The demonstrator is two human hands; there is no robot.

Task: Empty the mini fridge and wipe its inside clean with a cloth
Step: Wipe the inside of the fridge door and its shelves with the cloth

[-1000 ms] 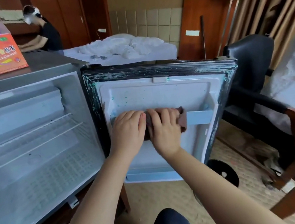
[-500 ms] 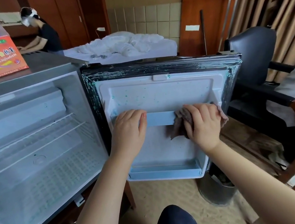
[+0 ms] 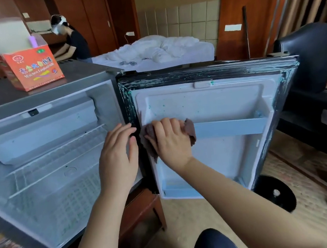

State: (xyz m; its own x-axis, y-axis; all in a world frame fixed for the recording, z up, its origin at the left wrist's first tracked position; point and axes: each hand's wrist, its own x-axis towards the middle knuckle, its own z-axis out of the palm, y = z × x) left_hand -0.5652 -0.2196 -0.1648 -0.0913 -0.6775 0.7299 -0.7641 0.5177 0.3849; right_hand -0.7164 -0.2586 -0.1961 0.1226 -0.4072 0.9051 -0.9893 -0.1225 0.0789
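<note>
Your right hand [image 3: 170,141] sits on the brown cloth [image 3: 191,129], fingers curled over it and gripping it against the left end of the pale blue door rail [image 3: 232,127]. The cloth bunches under the palm, one flap sticking out to the right of the knuckles and another hanging below the hand at its left. Your left hand [image 3: 119,155] is just beside the right one, not on the cloth. It is relaxed and holds nothing, its fingers nearly straight and the fingertips touching the black gasket [image 3: 127,101] on the hinge side of the open door [image 3: 217,101]. The mini fridge [image 3: 104,98] stands open to the left of both hands. Its wire shelf [image 3: 50,157] is bare and the cavity holds no items. Green specks dot the upper door liner above the cloth, and the gasket shows pale smears. An orange box [image 3: 34,69] sits on the fridge top. A black bin [image 3: 276,194] is on the floor below the door's free edge, with a dark chair [image 3: 309,56] to its right. Behind are a bed [image 3: 160,50] and another person [image 3: 76,44].
</note>
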